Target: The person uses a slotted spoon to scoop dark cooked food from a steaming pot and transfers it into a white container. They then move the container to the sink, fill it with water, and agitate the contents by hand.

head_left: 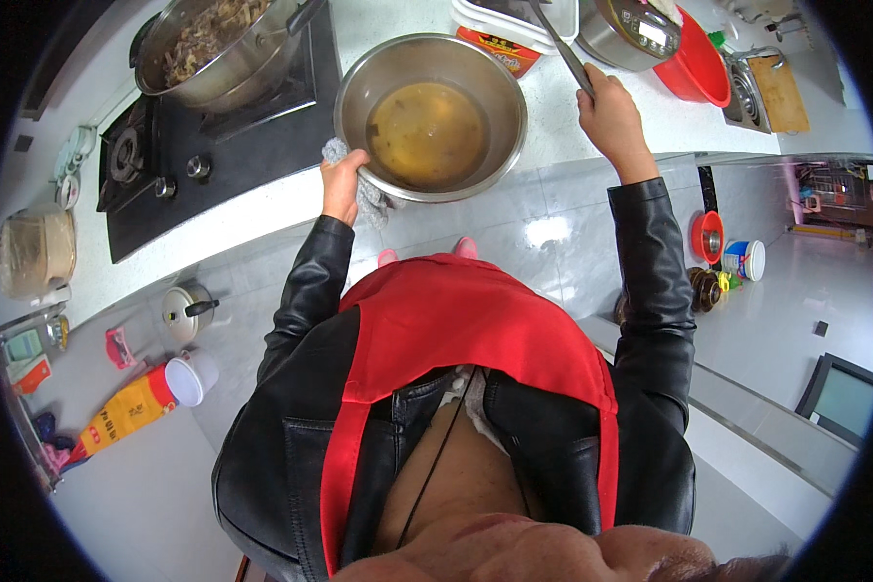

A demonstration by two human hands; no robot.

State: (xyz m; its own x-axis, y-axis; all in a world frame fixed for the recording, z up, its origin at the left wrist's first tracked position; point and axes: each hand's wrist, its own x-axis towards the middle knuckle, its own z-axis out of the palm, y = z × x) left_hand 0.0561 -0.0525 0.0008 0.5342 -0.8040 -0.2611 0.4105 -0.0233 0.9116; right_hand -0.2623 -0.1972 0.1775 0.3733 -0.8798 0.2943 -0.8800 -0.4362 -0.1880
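Observation:
My left hand (340, 185) grips the near-left rim of a wide stainless steel bowl (505, 138), with a grey cloth (372, 200) bunched in the grasp. Yellowish broth (429, 131) with dark bits covers the bowl's bottom. To the right, my right hand (615, 120) is closed around the handle of a dark long-handled utensil (571, 65). Its far end reaches over a white plastic tub (513, 33) with a red and yellow label, and the frame edge cuts that end off. Dark contents show inside the tub.
A large steel pot (225, 87) of cooked food stands on the black gas hob (240, 156) at left. Beyond the tub are a rice cooker (629, 36), a red plastic basin (698, 69), a sink (746, 94) and a wooden board (780, 94). A lidded pot (182, 313) is below the counter.

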